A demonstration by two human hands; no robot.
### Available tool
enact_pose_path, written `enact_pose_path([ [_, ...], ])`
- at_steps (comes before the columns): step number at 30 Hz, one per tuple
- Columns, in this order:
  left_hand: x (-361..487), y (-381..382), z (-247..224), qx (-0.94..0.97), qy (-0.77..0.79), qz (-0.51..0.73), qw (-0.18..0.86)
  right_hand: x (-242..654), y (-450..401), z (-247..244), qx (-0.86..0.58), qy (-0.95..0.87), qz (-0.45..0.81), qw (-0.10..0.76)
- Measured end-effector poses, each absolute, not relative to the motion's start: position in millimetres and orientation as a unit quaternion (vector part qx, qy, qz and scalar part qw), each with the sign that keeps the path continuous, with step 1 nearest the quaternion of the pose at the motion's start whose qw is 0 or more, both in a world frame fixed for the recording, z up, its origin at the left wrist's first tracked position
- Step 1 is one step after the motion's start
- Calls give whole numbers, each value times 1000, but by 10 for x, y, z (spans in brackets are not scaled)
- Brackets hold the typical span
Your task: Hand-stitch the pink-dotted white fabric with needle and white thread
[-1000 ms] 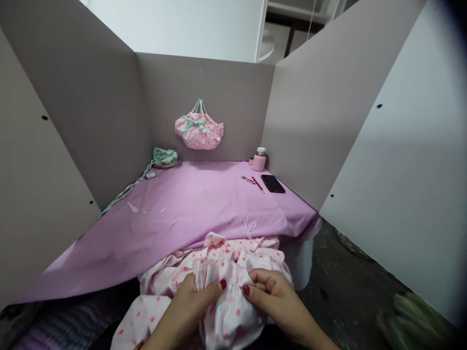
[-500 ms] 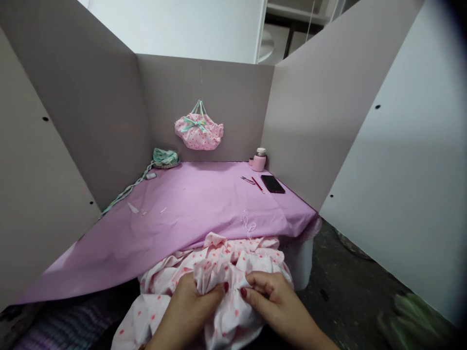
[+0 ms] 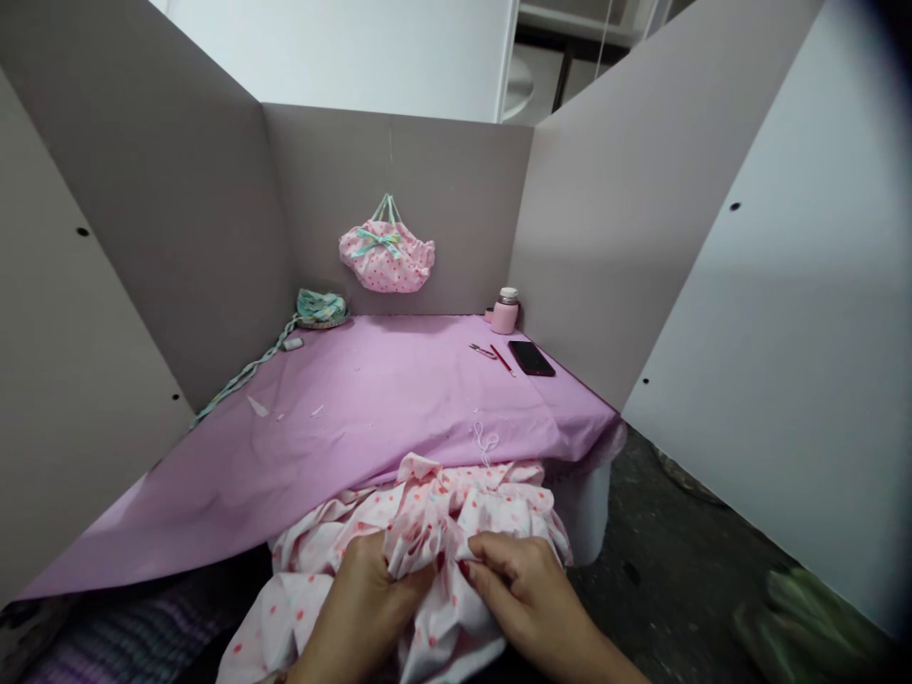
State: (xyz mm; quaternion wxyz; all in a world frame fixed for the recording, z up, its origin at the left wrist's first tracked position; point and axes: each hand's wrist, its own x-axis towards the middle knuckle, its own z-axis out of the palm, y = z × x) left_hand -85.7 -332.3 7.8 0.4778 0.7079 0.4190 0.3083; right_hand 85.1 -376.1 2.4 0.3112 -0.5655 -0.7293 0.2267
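Pink fabric with red dots (image 3: pixel 285 613) lies bunched at the table's near edge and hangs down in front of it. My left hand (image 3: pixel 374 589) grips a gathered fold, its thumb pressed on the cloth. Close on its right, my right hand (image 3: pixel 523 579) pinches the same fabric between thumb and fingers. Gathers run between the two hands. Whether a needle or thread is in the fingers cannot be made out. A loop of white thread (image 3: pixel 486 441) rests on the table just beyond the fabric.
Grey panels surround the pink-covered table (image 3: pixel 399 380). A dotted pouch (image 3: pixel 390 258) hangs at the back. Green cloth strips (image 3: pixel 320 307) lie at the back left. Toward the right are a pink bottle (image 3: pixel 505 313), small snips (image 3: pixel 483 351), a red pencil (image 3: pixel 503 360) and a phone (image 3: pixel 531 358).
My right hand has shifted slightly left, closer to my left hand. The fabric between them is more tightly bunched, and the fold above my left thumb has changed shape.
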Motion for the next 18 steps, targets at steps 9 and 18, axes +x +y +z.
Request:
enact_pose_path([
  [9, -893, -3320, 44, 711, 435, 306, 460, 855, -3753, 13, -567, -736, 209, 306],
  [18, -870, -3309, 75, 745, 415, 315, 415, 837, -3742, -19, -567, -730, 197, 326],
])
